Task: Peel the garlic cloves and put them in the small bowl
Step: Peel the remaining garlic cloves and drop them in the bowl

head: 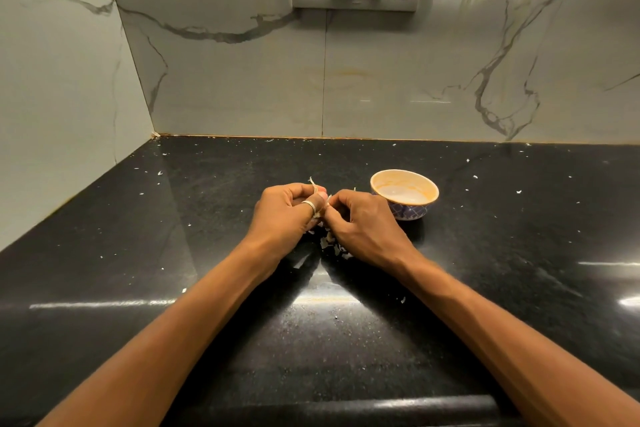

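Garlic clove (327, 200) shows only papery skin between curled fingers (341, 198).

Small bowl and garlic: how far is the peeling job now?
Some peeling looks done: skin scraps lie on the counter below the hands. In hand: left hand and right hand pinch one clove together, skin sticking up. Left: the small bowl shows no cloves yet.

Both forearms (180, 315) are bare down to the lower edge of the view. The left hand (287, 215) wears one thin silver-coloured ring (310, 207) on a finger. The right hand (363, 229) is bare.
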### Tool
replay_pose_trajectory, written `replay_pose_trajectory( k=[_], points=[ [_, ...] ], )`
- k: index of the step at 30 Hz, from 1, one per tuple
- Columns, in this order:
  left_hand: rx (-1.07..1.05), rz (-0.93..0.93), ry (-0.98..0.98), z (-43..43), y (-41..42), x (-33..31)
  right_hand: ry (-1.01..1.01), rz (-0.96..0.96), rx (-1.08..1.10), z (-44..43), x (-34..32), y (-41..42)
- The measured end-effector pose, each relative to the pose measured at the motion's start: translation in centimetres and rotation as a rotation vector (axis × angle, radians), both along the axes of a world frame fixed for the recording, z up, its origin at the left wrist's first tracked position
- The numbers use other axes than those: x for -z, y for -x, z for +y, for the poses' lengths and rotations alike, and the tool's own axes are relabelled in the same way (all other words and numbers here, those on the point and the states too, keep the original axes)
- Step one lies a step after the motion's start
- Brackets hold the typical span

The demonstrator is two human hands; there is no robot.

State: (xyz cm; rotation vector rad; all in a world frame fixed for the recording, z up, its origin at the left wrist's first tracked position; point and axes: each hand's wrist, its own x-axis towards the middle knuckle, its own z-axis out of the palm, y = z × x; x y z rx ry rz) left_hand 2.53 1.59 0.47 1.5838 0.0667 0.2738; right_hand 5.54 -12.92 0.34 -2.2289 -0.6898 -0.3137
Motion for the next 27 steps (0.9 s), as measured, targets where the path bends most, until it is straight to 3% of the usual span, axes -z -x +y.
replay_pose_trajectory(
  k=[14, 27],
  points=[
    [0.021, -0.057, 0.002, -0.13, 0.11, -0.05, 0.094, 0.012, -0.043, -0.04, -0.32, 0.10],
    [0.124, 0.007, 0.068, 0.18, 0.16, -0.09, 0.046, 0.070, -0.130, -0.75, -0.28, -0.26]
  ],
)
